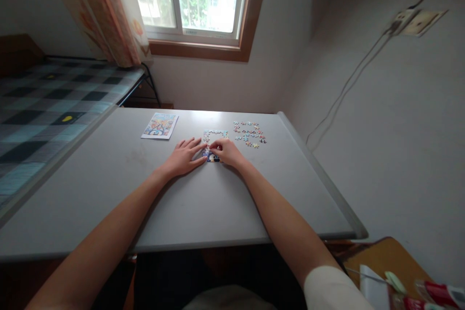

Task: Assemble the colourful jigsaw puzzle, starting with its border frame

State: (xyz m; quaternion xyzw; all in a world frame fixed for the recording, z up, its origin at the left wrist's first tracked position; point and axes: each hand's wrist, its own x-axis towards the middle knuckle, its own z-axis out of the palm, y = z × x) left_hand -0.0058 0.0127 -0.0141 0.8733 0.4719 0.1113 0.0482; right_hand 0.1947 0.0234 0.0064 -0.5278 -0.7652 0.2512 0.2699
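Note:
A partly assembled jigsaw puzzle (214,159) lies flat on the table, with its border joined and a gap in the upper middle. My left hand (185,156) rests at its left side with fingers spread, the fingertips touching the edge. Over the middle of the puzzle, my right hand (228,151) pinches with thumb and index finger at the surface; a small puzzle piece seems to be between them, mostly hidden by the fingertips. Loose puzzle pieces (250,133) are scattered to the right, beyond my right hand.
A printed picture card (160,126) lies at the table's back left. The grey table (203,208) reaches the wall on the right. A bed (72,87) stands to the left, and a stool (395,256) holding various items is at the lower right.

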